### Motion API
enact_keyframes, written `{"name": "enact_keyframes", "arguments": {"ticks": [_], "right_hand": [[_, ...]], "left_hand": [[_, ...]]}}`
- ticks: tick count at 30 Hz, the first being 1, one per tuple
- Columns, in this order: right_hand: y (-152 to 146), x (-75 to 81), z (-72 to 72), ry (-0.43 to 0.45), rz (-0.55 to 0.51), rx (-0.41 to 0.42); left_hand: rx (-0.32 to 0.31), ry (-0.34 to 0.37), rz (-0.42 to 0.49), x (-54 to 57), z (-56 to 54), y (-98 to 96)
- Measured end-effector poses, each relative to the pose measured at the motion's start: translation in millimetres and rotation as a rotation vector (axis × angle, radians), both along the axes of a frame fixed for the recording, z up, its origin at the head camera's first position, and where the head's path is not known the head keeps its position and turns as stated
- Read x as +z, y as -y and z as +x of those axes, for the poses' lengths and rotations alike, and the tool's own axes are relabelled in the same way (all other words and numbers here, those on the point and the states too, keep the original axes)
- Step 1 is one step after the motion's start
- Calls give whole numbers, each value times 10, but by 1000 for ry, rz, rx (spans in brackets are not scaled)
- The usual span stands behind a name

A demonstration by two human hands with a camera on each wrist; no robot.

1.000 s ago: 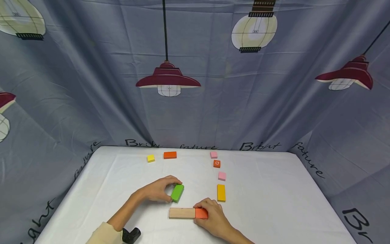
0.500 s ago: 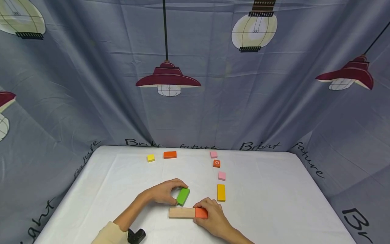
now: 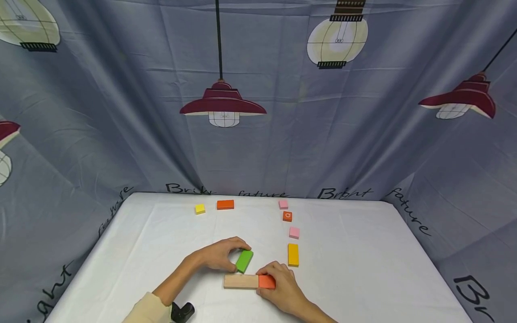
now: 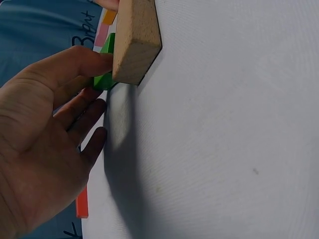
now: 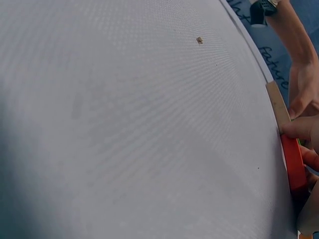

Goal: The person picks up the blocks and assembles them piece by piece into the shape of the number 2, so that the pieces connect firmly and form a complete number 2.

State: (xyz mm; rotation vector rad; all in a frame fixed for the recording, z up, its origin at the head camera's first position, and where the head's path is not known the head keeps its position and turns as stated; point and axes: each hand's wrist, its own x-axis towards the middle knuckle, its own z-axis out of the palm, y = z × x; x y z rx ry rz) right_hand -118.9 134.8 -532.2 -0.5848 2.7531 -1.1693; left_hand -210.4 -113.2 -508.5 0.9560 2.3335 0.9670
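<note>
My left hand (image 3: 218,255) pinches a green block (image 3: 244,261) between thumb and fingers, the block slanting just behind a plain wooden block (image 3: 241,281). In the left wrist view the green block (image 4: 103,82) is partly hidden by the wooden block (image 4: 137,45). My right hand (image 3: 284,287) grips an orange-red block (image 3: 266,281), thumb on the near side and fingers on the far side. This block lies end to end with the wooden one, forming a straight row. The right wrist view shows the row's near side, with the thumb near the joint.
Toward the back left of the white table (image 3: 363,264) lie a small yellow block (image 3: 199,209) and an orange block (image 3: 225,204). A column on the right holds two pink blocks (image 3: 294,233), a small orange block (image 3: 287,216) with a white mark and a longer yellow block (image 3: 293,255).
My left hand has carried the green block rightward and toward me, closer to the wooden block, slowing in the last half second. The right hand and its orange-red block have stayed put.
</note>
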Motion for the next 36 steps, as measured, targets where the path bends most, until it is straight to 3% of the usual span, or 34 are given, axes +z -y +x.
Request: {"name": "enact_keyframes", "arguments": {"ticks": [13,36], "right_hand": [[4,4,-6,0,-4,3],[6,-5,-10,4,13,0]], "left_hand": [[-1,-14,-2,5,12,-13],[20,46,5,9,42,-9]]}}
